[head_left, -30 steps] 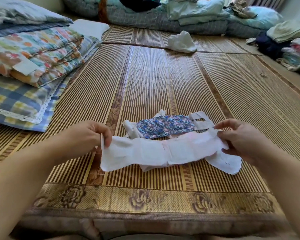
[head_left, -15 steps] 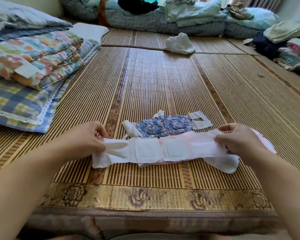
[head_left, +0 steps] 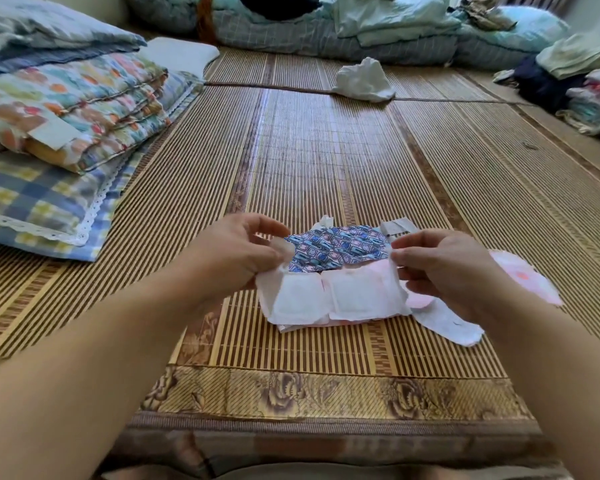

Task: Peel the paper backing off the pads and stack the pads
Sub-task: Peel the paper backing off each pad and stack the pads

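Both hands are pinching the soft white rectangular pad (head_left: 333, 297): left hand (head_left: 238, 258) at one end, right hand (head_left: 444, 268) at the other, long axis running between them, just nearer than the blue patterned wrapper (head_left: 340, 247).

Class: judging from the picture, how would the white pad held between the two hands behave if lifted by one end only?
The white pad would probably flop: it already bends along creases between the left hand and right hand. It looks thin, so likely light. It seems unlikely to roll.
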